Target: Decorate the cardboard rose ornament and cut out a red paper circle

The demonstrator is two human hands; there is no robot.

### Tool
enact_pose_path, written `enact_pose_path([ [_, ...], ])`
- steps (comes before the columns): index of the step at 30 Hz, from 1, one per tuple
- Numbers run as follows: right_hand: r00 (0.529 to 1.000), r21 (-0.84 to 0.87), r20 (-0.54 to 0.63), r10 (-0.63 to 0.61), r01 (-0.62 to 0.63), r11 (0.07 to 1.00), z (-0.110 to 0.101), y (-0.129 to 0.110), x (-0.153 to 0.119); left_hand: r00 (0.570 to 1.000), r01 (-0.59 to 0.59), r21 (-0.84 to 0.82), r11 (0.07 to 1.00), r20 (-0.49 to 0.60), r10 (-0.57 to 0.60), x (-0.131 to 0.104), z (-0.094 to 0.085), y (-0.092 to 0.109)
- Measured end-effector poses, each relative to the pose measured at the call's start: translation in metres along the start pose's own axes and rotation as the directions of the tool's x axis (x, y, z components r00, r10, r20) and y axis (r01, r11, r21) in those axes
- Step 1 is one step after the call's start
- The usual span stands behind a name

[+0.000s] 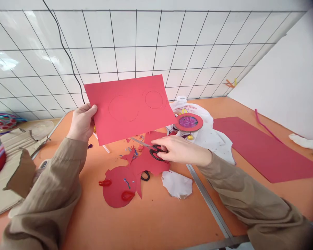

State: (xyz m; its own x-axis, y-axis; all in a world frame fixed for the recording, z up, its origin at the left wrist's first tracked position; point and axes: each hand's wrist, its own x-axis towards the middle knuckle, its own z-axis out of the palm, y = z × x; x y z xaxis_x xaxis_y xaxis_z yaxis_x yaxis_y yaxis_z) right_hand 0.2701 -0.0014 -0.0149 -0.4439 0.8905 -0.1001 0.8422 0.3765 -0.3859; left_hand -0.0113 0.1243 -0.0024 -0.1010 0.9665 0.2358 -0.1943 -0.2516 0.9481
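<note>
My left hand (pixel 82 121) grips the left edge of a red paper sheet (pixel 125 128), thumb in front, holding it up off the table. Circles are drawn on the sheet in thin dark lines. My right hand (pixel 178 148) is closed on black-handled scissors (pixel 156 152), whose blades point left below the sheet. Under the scissors lie red paper scraps (pixel 151 165) and small cut bits. A red paper disc (pixel 116 198) rests nearer to me, with two shiny red pieces on it. Another black handle loop (pixel 145 176) pokes out from under the scraps.
A round red-rimmed piece with a purple flower (pixel 188 121) sits on a white plastic bag (pixel 221 139). A large red sheet (pixel 261 149) lies at right, beside a pink pipe cleaner (pixel 266 128). Torn cardboard (pixel 21 170) is at left. A tiled wall (pixel 146 31) stands behind the orange table (pixel 172 222).
</note>
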Motion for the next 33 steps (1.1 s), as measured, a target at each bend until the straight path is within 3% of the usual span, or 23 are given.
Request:
enact_pose_path([
  [3, 0.995, 0.198, 0.077, -0.056, 0.04, 0.979, -0.002, 0.007, 0.003, 0.999, 0.036, -0.012, 0.999, 0.005, -0.036, -0.003, 0.002, -0.001],
  [5, 0.983, 0.394, 0.13, -0.13, 0.069, 0.917, 0.002, 0.014, 0.007, 0.998, 0.061, -0.007, 0.998, 0.006, -0.061, -0.005, 0.003, -0.001],
  [8, 0.945, 0.754, 0.142, -0.295, 0.089, 0.65, 0.014, 0.022, 0.015, 0.994, 0.106, 0.006, 0.994, -0.005, -0.106, -0.004, 0.003, -0.001],
  [11, 0.903, 0.92, 0.102, -0.417, 0.074, 0.385, 0.027, 0.023, 0.018, 0.983, 0.181, 0.0, 0.983, -0.013, -0.181, 0.001, 0.0, 0.0],
  [15, 0.885, 0.983, 0.061, -0.462, 0.028, 0.184, 0.036, 0.016, 0.016, 0.967, 0.255, -0.023, 0.967, -0.002, -0.256, 0.006, -0.001, 0.0],
  [22, 0.935, 0.999, -0.021, -0.355, 0.002, -0.052, 0.038, 0.009, 0.017, 0.963, 0.243, -0.146, 0.959, -0.08, -0.256, 0.001, 0.007, -0.006],
  [28, 0.968, 0.991, -0.01, -0.252, -0.025, -0.134, 0.037, 0.013, 0.024, 0.972, 0.19, -0.168, 0.967, -0.106, -0.21, 0.002, 0.009, -0.011],
  [33, 0.986, 0.972, -0.148, -0.073, 0.132, -0.195, 0.034, 0.02, 0.031, 0.977, 0.186, -0.195, 0.963, -0.064, -0.202, 0.0, 0.008, -0.008],
])
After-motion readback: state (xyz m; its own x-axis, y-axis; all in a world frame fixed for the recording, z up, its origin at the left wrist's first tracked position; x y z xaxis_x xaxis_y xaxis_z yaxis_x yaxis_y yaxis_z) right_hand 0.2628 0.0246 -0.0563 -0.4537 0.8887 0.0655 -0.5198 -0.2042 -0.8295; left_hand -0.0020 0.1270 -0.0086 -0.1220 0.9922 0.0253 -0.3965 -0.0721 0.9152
